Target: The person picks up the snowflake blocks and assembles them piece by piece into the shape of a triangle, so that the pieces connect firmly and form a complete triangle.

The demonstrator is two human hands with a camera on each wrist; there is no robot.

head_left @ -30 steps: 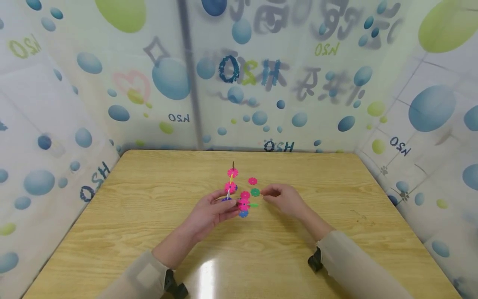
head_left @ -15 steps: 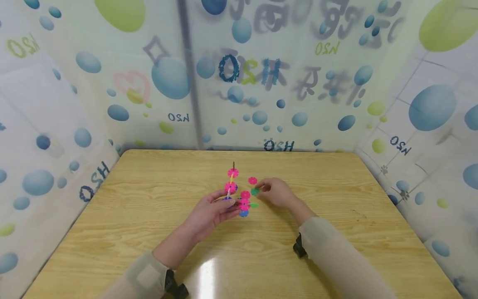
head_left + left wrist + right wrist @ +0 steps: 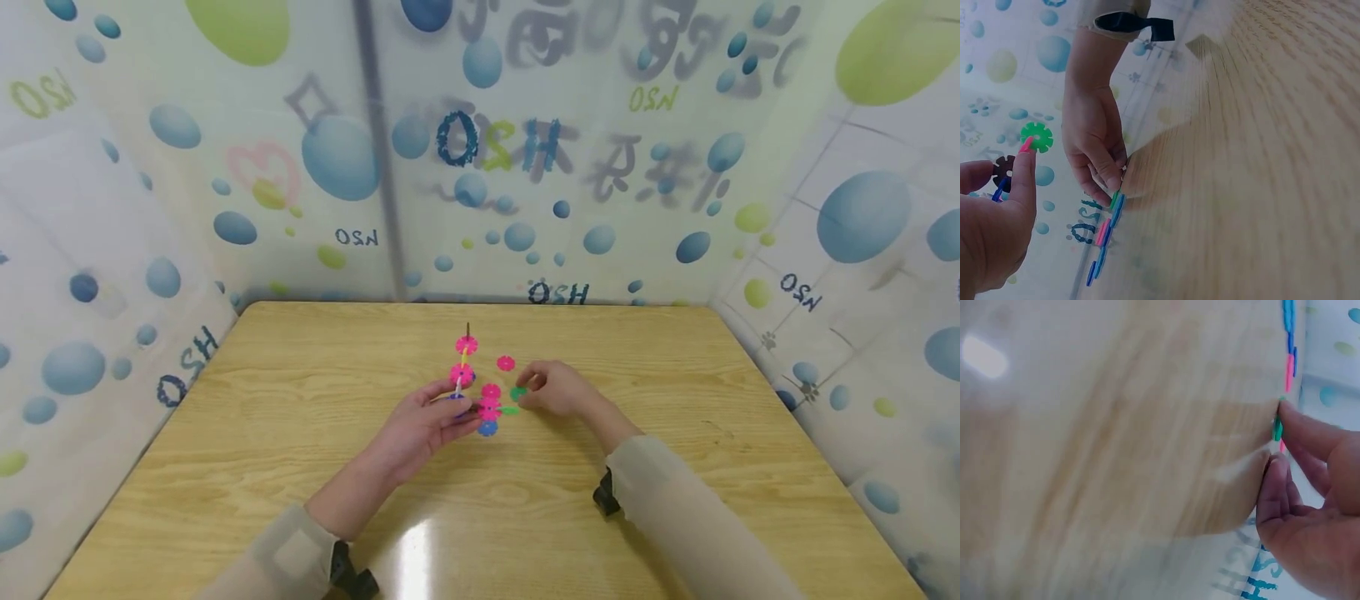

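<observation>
In the head view my left hand (image 3: 423, 425) grips a chain of joined notched plastic discs (image 3: 461, 375), pink, yellow, blue, brown and green, between thumb and fingers. The left wrist view shows a green disc (image 3: 1036, 137) and a brown disc (image 3: 1004, 169) of it by the fingertips. To the right, my right hand (image 3: 558, 390) bends low over the table, pinching a loose green disc (image 3: 518, 392) at its fingertips. The right wrist view has this green disc (image 3: 1278, 428) edge-on at the thumb. Just behind it lies a loose pink disc (image 3: 506, 363).
The wooden table (image 3: 637, 550) ends at a patterned sheet wall (image 3: 517, 192) behind and on both sides. Low in the left wrist view, pink and blue discs (image 3: 1102, 247) show edge-on along the table. A black wrist camera (image 3: 606, 496) sits on the right sleeve.
My right hand has moved left to the green disc and taken it at its fingertips, then shifted it slightly right and nearer. The left hand with the disc chain has stayed put.
</observation>
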